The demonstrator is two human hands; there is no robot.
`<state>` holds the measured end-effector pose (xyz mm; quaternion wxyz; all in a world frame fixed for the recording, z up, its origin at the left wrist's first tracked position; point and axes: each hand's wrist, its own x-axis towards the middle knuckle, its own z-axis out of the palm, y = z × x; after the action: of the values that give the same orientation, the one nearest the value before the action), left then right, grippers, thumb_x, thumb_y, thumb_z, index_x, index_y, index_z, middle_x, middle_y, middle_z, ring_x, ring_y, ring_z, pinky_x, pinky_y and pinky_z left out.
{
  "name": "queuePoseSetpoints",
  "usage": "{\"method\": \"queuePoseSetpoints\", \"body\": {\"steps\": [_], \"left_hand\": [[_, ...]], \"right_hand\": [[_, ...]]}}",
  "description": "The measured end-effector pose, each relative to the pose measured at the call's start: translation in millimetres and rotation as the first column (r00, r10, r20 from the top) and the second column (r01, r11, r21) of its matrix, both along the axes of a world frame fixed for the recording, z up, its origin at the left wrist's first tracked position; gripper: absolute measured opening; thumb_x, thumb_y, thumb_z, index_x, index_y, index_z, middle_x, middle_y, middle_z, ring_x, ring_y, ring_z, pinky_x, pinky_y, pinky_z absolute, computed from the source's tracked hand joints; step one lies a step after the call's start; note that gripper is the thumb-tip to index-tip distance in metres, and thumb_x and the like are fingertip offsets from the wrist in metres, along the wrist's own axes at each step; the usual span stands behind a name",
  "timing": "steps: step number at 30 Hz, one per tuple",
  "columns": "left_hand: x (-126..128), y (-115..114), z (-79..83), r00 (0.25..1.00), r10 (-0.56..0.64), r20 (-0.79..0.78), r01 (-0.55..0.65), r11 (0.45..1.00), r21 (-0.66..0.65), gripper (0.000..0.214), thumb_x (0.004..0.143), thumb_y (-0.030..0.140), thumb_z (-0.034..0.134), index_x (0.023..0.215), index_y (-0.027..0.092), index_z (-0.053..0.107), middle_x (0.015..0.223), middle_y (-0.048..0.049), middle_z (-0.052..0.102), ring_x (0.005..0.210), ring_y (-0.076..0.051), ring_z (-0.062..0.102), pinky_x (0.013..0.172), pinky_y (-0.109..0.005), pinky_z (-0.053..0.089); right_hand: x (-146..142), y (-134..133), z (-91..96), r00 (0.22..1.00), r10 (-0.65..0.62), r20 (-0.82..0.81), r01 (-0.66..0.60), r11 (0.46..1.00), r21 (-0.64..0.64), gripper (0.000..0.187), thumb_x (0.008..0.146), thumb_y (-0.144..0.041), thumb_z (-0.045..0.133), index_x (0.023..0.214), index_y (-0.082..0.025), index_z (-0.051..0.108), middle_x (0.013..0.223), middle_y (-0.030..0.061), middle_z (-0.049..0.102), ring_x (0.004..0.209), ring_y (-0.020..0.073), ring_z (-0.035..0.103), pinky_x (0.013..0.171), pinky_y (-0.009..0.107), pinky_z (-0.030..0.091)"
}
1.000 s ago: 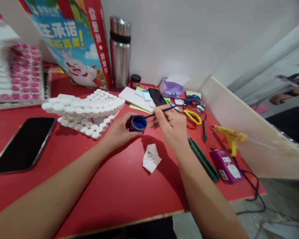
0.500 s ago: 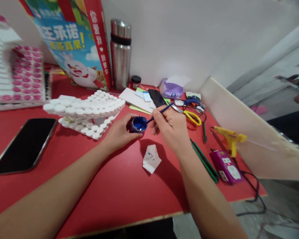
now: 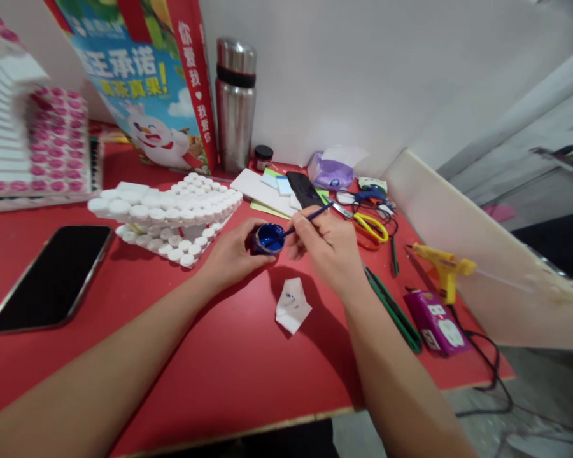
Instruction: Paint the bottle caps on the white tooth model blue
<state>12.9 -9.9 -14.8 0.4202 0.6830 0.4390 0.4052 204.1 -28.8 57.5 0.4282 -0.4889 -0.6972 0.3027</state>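
Observation:
My left hand (image 3: 236, 251) is wrapped round a small jar of blue paint (image 3: 269, 239), its mouth facing up toward me. Between the fingertips of my right hand (image 3: 327, 245) is a thin dark blue paintbrush (image 3: 310, 217). Its tip dips into the jar, so the bristles are hidden. Just below the jar, a small piece of white paper (image 3: 293, 306) with a few blue marks lies on the red table (image 3: 229, 369). A white model covered in round white discs (image 3: 167, 210) stands left of my left hand.
A black phone (image 3: 52, 277) lies at the left. Behind stand a colourful bag (image 3: 157, 95) and a steel flask (image 3: 235, 105). To the right are yellow-handled scissors (image 3: 370, 226), a green cutter (image 3: 394, 310), a yellow glue gun (image 3: 442, 264) and a purple power socket (image 3: 437, 321) with a cable.
The view has shifted slightly, so everything sits a little further right. Both hands keep their holds; the brush tip stays in the jar, its handle lying a little flatter.

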Motion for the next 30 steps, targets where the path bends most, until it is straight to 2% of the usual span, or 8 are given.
{"method": "queuePoseSetpoints", "body": {"steps": [5,8,14,18,21,24,27,30], "left_hand": [[-1,-1,3.7,0.999,0.014,-0.051,-0.014,1.000,0.009,0.048,0.079,0.029,0.085,0.122,0.022,0.066,0.117,-0.0065,0.076,0.105,-0.027,0.071,0.094,-0.043,0.055],[-1,1,0.4,0.999,0.013,-0.039,-0.012,1.000,0.011,0.048,0.079,0.030,0.085,0.122,0.021,0.066,0.116,-0.0070,0.075,0.105,-0.027,0.071,0.095,-0.043,0.055],[-1,2,-5.0,1.000,0.007,0.003,-0.007,1.000,0.010,0.050,0.077,0.029,0.085,0.122,0.021,0.065,0.117,-0.0066,0.075,0.107,-0.027,0.071,0.098,-0.044,0.056],[0,1,-0.3,1.000,0.018,-0.022,-0.018,1.000,0.011,0.046,0.078,0.028,0.085,0.119,0.022,0.066,0.116,-0.0065,0.076,0.106,-0.027,0.071,0.096,-0.043,0.056],[0,1,-0.1,0.999,0.020,-0.044,-0.020,1.000,0.014,0.047,0.078,0.029,0.086,0.120,0.022,0.066,0.117,-0.0072,0.075,0.106,-0.027,0.071,0.097,-0.044,0.056],[0,3,-3.7,1.000,0.007,-0.015,-0.007,1.000,0.014,0.048,0.078,0.029,0.085,0.121,0.021,0.065,0.115,-0.0070,0.075,0.104,-0.026,0.071,0.096,-0.044,0.057],[-1,2,-4.9,1.000,0.006,0.007,-0.006,1.000,0.006,0.047,0.078,0.029,0.084,0.120,0.022,0.066,0.114,-0.0065,0.075,0.103,-0.026,0.071,0.095,-0.043,0.058],[-1,1,-2.4,1.000,0.017,-0.019,-0.017,1.000,0.001,0.047,0.078,0.028,0.085,0.120,0.022,0.066,0.115,-0.0063,0.075,0.104,-0.027,0.071,0.096,-0.044,0.056]], "right_hand": [[3,-1,8.5,0.960,-0.161,0.229,0.127,0.980,0.154,0.029,0.107,-0.035,0.055,0.081,-0.022,0.060,0.064,0.0020,0.069,0.056,0.0160,0.067,0.058,0.028,0.050],[-4,-2,4.8,0.951,-0.171,0.259,0.111,0.967,0.230,0.026,0.109,-0.036,0.052,0.089,-0.022,0.062,0.070,0.0037,0.071,0.063,0.0176,0.070,0.064,0.030,0.052],[-10,-3,-3.3,0.997,0.011,0.082,-0.018,0.996,0.090,0.028,0.110,-0.042,0.051,0.095,-0.022,0.061,0.078,0.0013,0.073,0.066,0.0148,0.074,0.066,0.027,0.056],[-1,-4,3.3,0.986,-0.075,0.149,0.063,0.994,0.084,0.030,0.108,-0.039,0.054,0.084,-0.022,0.060,0.066,0.0007,0.069,0.057,0.0146,0.068,0.056,0.026,0.051],[0,-4,4.3,0.968,-0.159,0.194,0.132,0.981,0.143,0.027,0.108,-0.037,0.054,0.087,-0.021,0.061,0.068,0.0028,0.070,0.058,0.0153,0.067,0.057,0.027,0.051],[-6,-4,0.0,0.986,-0.087,0.140,0.067,0.987,0.145,0.027,0.109,-0.040,0.052,0.093,-0.021,0.062,0.077,0.0038,0.073,0.065,0.0155,0.072,0.064,0.028,0.055],[-7,-4,-2.5,0.997,0.006,0.078,-0.012,0.997,0.072,0.027,0.109,-0.040,0.052,0.092,-0.021,0.062,0.076,0.0017,0.073,0.065,0.0145,0.073,0.065,0.027,0.057],[-1,-2,-1.8,0.996,-0.016,0.087,0.011,0.999,0.050,0.028,0.108,-0.038,0.054,0.087,-0.022,0.062,0.067,0.0003,0.071,0.060,0.0144,0.070,0.061,0.027,0.056]]}}
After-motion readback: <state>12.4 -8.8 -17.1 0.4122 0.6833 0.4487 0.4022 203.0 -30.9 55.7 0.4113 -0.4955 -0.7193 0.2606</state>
